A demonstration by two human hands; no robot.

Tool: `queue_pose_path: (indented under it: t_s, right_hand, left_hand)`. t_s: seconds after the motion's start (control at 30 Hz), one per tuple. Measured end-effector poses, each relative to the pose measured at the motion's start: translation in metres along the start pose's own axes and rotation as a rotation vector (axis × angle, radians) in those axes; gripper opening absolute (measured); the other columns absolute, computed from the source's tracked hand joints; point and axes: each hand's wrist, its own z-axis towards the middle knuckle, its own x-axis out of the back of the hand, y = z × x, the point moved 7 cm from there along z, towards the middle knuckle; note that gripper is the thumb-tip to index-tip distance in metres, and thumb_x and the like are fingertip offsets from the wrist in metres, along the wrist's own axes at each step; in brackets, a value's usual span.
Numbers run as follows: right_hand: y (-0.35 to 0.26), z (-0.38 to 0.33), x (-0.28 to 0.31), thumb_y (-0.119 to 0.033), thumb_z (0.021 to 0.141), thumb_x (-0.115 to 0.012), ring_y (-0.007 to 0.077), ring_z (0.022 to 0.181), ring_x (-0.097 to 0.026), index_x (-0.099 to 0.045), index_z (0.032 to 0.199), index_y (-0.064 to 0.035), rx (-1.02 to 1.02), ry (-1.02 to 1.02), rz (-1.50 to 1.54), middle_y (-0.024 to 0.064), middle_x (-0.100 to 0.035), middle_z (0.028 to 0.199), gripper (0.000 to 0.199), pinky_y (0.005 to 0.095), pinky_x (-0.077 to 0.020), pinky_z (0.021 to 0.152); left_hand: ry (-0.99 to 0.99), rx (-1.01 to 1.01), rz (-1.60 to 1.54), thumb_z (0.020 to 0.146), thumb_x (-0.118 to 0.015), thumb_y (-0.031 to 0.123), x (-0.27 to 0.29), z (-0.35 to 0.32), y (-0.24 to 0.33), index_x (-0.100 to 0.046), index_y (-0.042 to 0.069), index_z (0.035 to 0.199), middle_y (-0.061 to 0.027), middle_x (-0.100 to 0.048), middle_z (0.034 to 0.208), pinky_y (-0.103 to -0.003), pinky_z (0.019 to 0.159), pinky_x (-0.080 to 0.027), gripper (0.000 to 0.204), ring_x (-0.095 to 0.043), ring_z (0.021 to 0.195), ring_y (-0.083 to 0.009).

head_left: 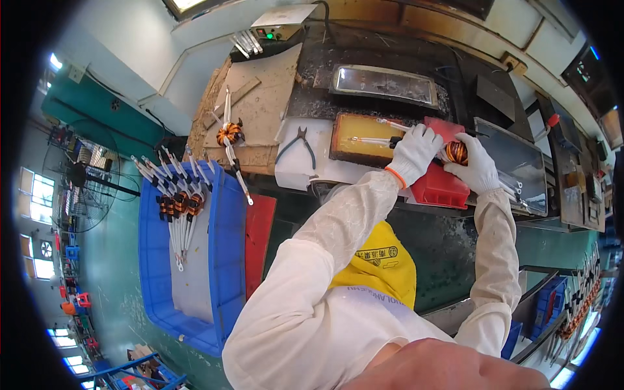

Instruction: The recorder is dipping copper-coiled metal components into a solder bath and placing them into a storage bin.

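A copper-wound ring coil (457,153) with dark bands sits over a red plastic bin (441,186), at the right of the workbench. My right hand (476,164), in a white glove, curls round the coil's right side. My left hand (416,153), gloved with an orange band at the wrist, closes on the white-sleeved leads (374,140) left of the coil. Those leads stick out leftward over a yellow block (359,125) in a dark frame. The left fingertips are partly hidden.
Pliers (300,147) with dark handles lie on white sheeting. Another coil (229,133) rests on cardboard (270,107). A blue crate (227,260) at left holds several coils. A glass-topped frame (385,86) stands behind; a metal tray (520,162) is at right.
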Motion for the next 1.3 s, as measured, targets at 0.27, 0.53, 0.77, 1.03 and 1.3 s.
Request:
queue_pose_path:
  t_s: [0.27, 0.53, 0.77, 1.03, 1.3]
  right_hand:
    - [0.013, 0.006, -0.017, -0.037, 0.076, -0.084, 0.0356, 0.108, -0.063, -0.051, 0.135, -0.0162, -0.121, 0.098, -0.088, 0.0127, -0.062, 0.118, 0.071, 0.0441, -0.0526, 0.088]
    - [0.019, 0.026, -0.026, -0.043, 0.079, -0.082, 0.037, 0.112, -0.063, -0.049, 0.138, -0.0155, -0.258, 0.136, -0.123, 0.0156, -0.062, 0.12, 0.073, 0.0472, -0.0529, 0.089]
    - [0.018, 0.042, -0.03, -0.044, 0.081, -0.08, 0.0371, 0.111, -0.063, -0.048, 0.138, -0.0151, -0.266, 0.149, -0.128, 0.0163, -0.061, 0.12, 0.071, 0.048, -0.0532, 0.088]
    - [0.015, 0.056, -0.032, -0.042, 0.083, -0.078, 0.0376, 0.114, -0.062, -0.049, 0.138, -0.0144, -0.396, 0.126, -0.132, 0.0177, -0.062, 0.125, 0.068, 0.0479, -0.0523, 0.09]
    - [0.009, 0.059, -0.031, -0.043, 0.084, -0.077, 0.0379, 0.113, -0.062, -0.048, 0.138, -0.0145, -0.444, 0.134, -0.163, 0.0173, -0.062, 0.121, 0.068, 0.0493, -0.0534, 0.089]
  left_hand:
    - [-0.112, 0.025, 0.068, 0.083, -0.063, 0.019, -0.019, 0.033, -0.011, -0.063, 0.014, 0.096, -0.0064, -0.061, 0.095, -0.038, 0.083, -0.05, 0.014, -0.059, 0.097, -0.0263]
    - [-0.203, 0.039, 0.122, 0.086, -0.063, 0.019, -0.048, 0.059, -0.025, -0.066, 0.013, 0.098, -0.006, -0.067, 0.1, -0.037, 0.087, -0.051, 0.013, -0.063, 0.103, -0.0258]
    - [-0.236, 0.032, 0.147, 0.085, -0.065, 0.019, -0.056, 0.07, -0.039, -0.066, 0.014, 0.098, -0.0064, -0.068, 0.102, -0.038, 0.091, -0.05, 0.014, -0.063, 0.105, -0.0259]
    - [-0.199, -0.005, 0.046, 0.08, -0.07, 0.021, -0.068, 0.081, -0.052, -0.067, 0.016, 0.101, -0.0046, -0.068, 0.101, -0.037, 0.095, -0.049, 0.022, -0.063, 0.105, -0.025]
    - [-0.09, -0.018, 0.01, 0.078, -0.072, 0.021, -0.071, 0.083, -0.058, -0.068, 0.017, 0.098, -0.0028, -0.069, 0.1, -0.037, 0.094, -0.049, 0.021, -0.064, 0.103, -0.0235]
